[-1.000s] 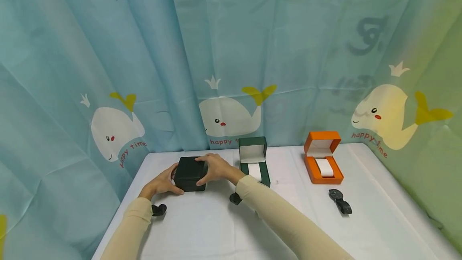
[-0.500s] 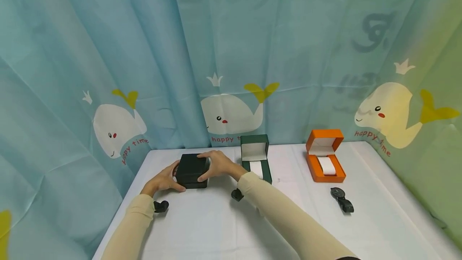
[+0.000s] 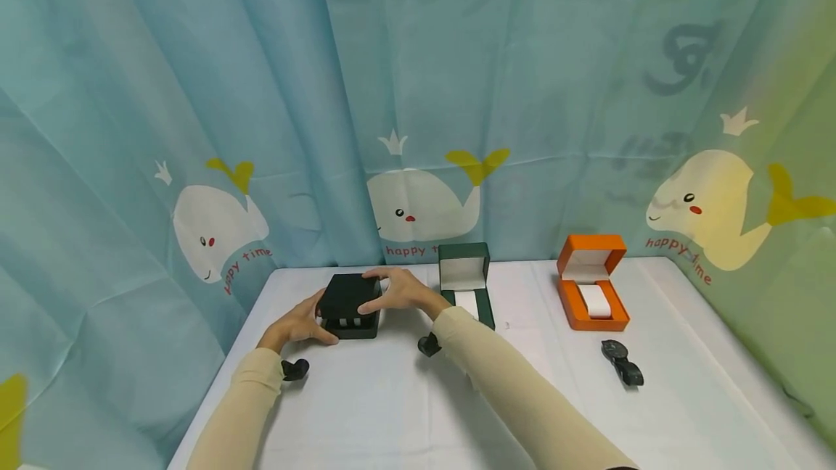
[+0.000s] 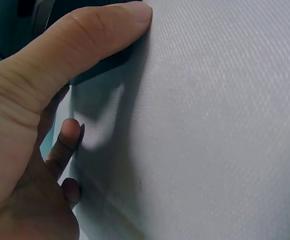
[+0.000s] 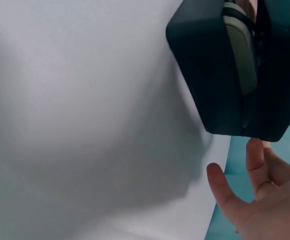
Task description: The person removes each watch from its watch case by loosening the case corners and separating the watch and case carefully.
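Observation:
A dark watch box stands at the back left of the white table in the head view, its lid tilted up at the front. White parts show in the gap under the lid. My left hand grips the box's left side, the thumb low by the base. On the right, my right hand pinches the lid between thumb and fingers. The left wrist view has my thumb against a dark corner of the box. From the right wrist, the parted box shows a pale cushion inside.
Right of my hand a green watch box stands with its lid up. Farther right is an orange watch box, also with its lid up, and a black watch lies in front of it. A blue whale-print curtain hangs behind the table.
The dark box's lid has come up at the front, lifted by my right hand, and a gap now shows its inside. My left hand keeps its place. The head view has shifted slightly.

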`<state>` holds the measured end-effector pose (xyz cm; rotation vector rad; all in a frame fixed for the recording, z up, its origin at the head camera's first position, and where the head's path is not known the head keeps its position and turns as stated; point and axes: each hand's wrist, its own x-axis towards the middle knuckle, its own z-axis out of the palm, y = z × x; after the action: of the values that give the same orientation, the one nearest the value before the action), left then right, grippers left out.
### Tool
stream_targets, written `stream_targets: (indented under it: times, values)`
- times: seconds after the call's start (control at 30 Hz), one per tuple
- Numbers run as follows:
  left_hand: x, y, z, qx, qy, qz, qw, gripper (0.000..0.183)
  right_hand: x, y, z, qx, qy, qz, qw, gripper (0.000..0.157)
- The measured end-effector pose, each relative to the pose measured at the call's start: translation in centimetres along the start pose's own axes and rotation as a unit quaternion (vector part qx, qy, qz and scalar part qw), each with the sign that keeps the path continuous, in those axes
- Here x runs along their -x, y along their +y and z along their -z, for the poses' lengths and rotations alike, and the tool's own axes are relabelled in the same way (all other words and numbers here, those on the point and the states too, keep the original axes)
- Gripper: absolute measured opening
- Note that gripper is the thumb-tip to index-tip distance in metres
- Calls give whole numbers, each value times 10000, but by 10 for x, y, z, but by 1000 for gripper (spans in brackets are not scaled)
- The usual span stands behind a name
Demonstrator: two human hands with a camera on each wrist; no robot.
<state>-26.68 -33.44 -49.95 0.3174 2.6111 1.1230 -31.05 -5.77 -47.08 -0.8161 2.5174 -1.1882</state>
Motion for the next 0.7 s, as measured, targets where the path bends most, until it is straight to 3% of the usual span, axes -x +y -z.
stream_targets:
  times: [0.47, 0.7]
  values:
    - [1, 8, 2, 14, -47, 84, 10000, 131, 2, 2, -4, -509, 292, -255, 9979, 69]
    - [2, 9, 2, -96, 17, 498, 9987, 132, 2, 5, -6, -1125, 437, -566, 9911, 65]
